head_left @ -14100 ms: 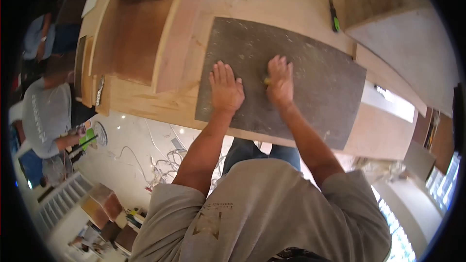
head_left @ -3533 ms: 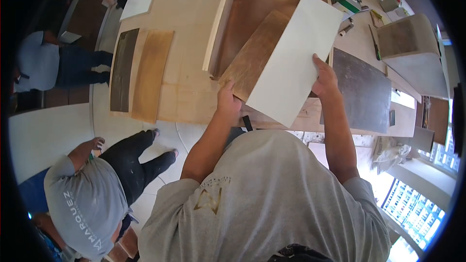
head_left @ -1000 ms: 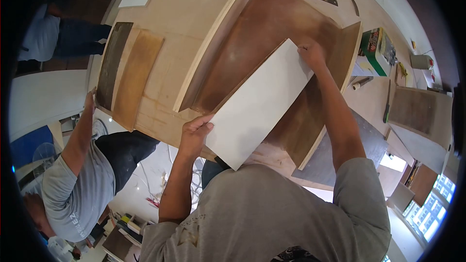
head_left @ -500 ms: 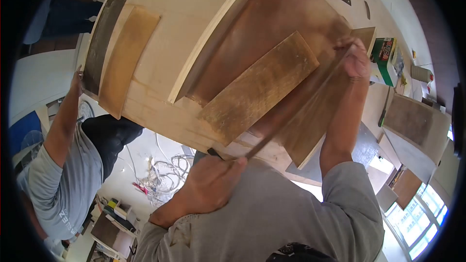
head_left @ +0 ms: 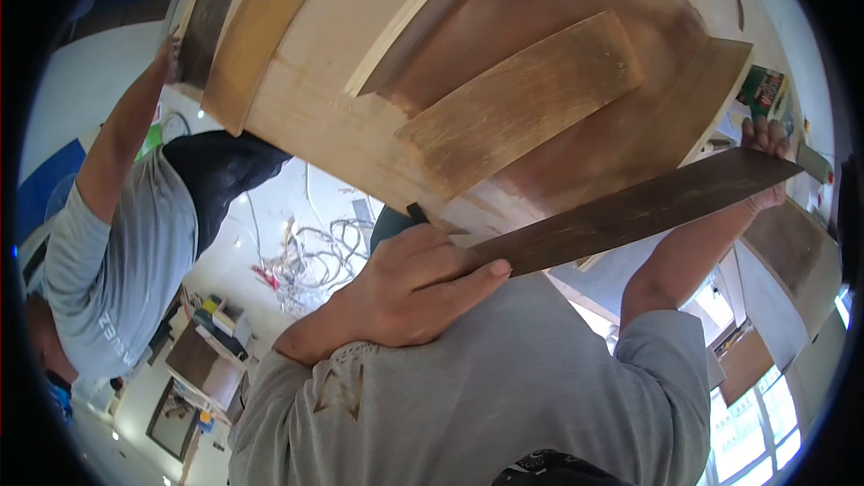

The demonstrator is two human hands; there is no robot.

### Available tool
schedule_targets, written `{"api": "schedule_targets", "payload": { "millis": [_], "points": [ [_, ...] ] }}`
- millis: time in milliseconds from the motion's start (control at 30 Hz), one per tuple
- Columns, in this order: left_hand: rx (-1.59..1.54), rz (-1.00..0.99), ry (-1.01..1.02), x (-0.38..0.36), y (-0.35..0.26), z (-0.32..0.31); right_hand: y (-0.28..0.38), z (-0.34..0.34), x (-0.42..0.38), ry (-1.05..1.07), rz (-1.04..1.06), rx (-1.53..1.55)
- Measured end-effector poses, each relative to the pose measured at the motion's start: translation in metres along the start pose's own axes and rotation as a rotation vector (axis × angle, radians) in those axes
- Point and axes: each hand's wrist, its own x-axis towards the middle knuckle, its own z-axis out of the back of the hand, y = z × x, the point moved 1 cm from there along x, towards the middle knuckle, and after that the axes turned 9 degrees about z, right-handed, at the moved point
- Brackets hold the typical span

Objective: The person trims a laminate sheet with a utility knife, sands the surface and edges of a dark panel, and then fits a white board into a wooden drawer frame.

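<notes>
A long dark brown wooden strip (head_left: 630, 216) stretches between my two hands in front of my chest, its broad face turned to view. My left hand (head_left: 409, 283) is closed round its near end, the thumb lying along the lower edge. At the far end, my right hand (head_left: 772, 148) grips it, with fingers over the upper edge and the palm partly hidden behind. Just above my left hand a small black piece (head_left: 416, 212) sticks out near the table edge. Beyond the strip, a lighter brown board (head_left: 531, 103) lies slanted on a brown-stained panel (head_left: 666, 99).
A pale wooden ledge (head_left: 405, 22) stands along the panel's left side. Further left lie an orange-brown board (head_left: 265, 36) and a dark board (head_left: 211, 27). Another person (head_left: 126, 225) stands at the left with a hand at the table. Tangled cables (head_left: 315, 252) cover the floor below.
The strip has turned from edge-on to showing its broad face. My right hand has moved right and down with it, while the table has shifted up in view.
</notes>
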Motion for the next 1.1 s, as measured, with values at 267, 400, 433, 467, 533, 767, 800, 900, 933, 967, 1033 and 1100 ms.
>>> {"api": "schedule_targets", "payload": {
  "millis": [267,400,433,467,533,767,800,900,933,967,1033,1100],
  "points": [
    [-0.252,0.209,-0.248,-0.034,0.016,-0.006,-0.002,-0.002,0.006,-0.263,-0.099,-0.116],
    [-0.695,1.055,-0.755,-0.049,0.047,-0.041,-0.077,0.016,0.032,-0.332,-0.340,-0.464],
    [-0.863,1.083,-0.828,-0.047,0.066,-0.045,-0.106,-0.009,0.038,-0.266,-0.393,-0.623],
    [-1.037,1.104,-0.903,-0.046,0.081,-0.050,-0.130,-0.016,0.042,-0.223,-0.454,-0.724],
    [-0.988,1.210,-0.869,-0.051,0.103,-0.059,-0.165,-0.013,0.045,-0.196,-0.540,-0.824],
    [-0.956,1.237,-0.858,-0.059,0.139,-0.076,-0.208,0.028,0.039,-0.254,-0.633,-0.877],
    [-0.941,1.226,-0.867,-0.058,0.142,-0.077,-0.208,0.030,0.037,-0.293,-0.662,-0.860],
    [-0.875,1.194,-0.893,-0.055,0.148,-0.075,-0.206,0.034,0.029,-0.298,-0.663,-0.910],
    [-0.848,1.184,-0.901,-0.054,0.149,-0.074,-0.203,0.026,0.028,-0.302,-0.673,-0.908],
    [-0.868,1.191,-0.916,-0.054,0.152,-0.075,-0.200,0.017,0.027,-0.308,-0.683,-0.906],
    [-0.908,1.205,-0.945,-0.055,0.156,-0.077,-0.200,0.015,0.027,-0.309,-0.683,-0.892],
    [-0.873,1.268,-0.926,-0.056,0.157,-0.077,-0.204,0.020,0.026,-0.300,-0.670,-0.865]
  ]
}}
